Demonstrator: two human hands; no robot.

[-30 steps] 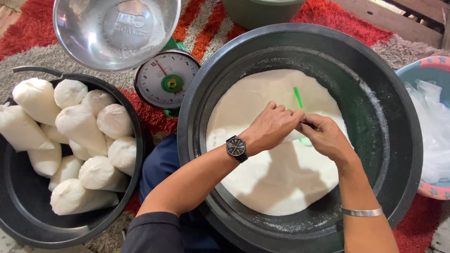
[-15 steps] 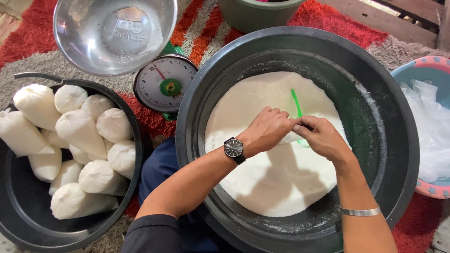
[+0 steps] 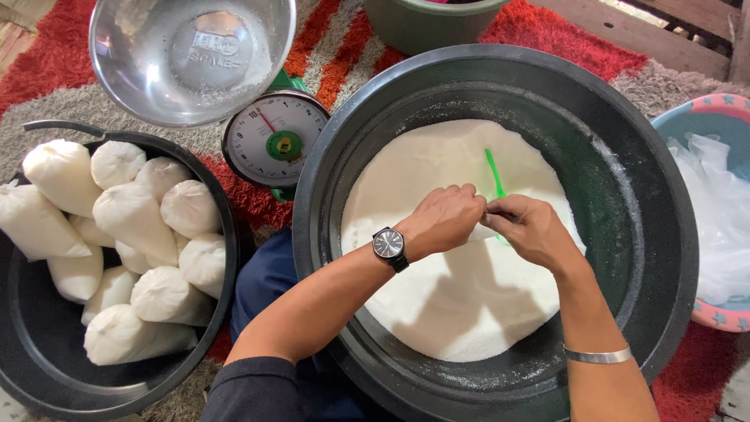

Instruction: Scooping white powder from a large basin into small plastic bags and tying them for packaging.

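Plastic bag (image 3: 486, 230) | pinched between left hand (image 3: 447, 219) and right hand (image 3: 531, 228), both closed on it, over white powder (image 3: 461, 289) in black tub (image 3: 664, 234) | likely thin, limp, slippery; grip at the mouth edge

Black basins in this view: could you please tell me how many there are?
2: the left basin holds filled white bags; the centre basin holds white powder.
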